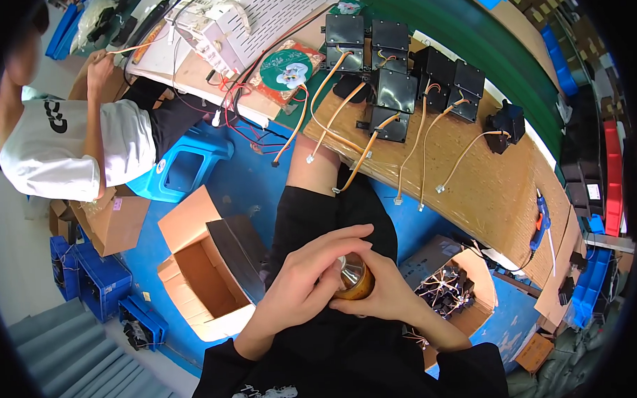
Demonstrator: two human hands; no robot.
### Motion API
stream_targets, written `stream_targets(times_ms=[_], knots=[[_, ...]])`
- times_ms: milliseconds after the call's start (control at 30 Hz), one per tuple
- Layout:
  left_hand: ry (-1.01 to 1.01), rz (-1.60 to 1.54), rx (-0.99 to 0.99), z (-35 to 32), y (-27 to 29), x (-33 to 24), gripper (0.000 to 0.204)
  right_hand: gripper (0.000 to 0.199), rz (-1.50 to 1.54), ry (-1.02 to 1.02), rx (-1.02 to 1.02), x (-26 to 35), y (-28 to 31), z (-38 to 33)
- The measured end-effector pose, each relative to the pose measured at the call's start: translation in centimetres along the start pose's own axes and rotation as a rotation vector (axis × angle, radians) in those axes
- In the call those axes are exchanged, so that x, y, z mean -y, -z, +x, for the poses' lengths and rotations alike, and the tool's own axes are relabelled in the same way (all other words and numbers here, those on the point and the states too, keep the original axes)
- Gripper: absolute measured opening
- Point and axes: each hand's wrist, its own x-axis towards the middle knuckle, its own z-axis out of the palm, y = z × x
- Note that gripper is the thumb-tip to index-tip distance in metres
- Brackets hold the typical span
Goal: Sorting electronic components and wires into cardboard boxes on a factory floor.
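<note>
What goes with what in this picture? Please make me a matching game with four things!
Things:
1. Shiny round silver-and-gold object
2. Blue plastic stool
3. Blue gun-shaped tool
4. Square black cases

Clues:
A. By the person in the white shirt
B. Trailing thin tan cables
C. Between the left hand and right hand
D. Toward the right end of the brown tabletop

Pairs: 1-C, 2-A, 3-D, 4-B

I see a blue stool [210, 148] upper left, an open brown box [207, 276] lower left, a glue gun [542, 223] far right.
</note>
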Motion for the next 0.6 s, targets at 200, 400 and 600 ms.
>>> stream_targets(times_ms=[200,400,600], knots=[[-0.031,-0.051,0.134,0.0,0.4,1.1,0.030,0.067,0.141,-0.026,0.060,-0.7,0.5,-1.0],[0.081,0.067,0.104,0.2,0.2,-0.2,0.025,0.067,0.026,-0.053,0.003,-0.2,1.2,-0.9],[0.243,0.222,-0.052,-0.2,-0.4,-1.1,0.019,0.067,-0.565,0.232,-0.276,-0.3,0.9,0.1]])
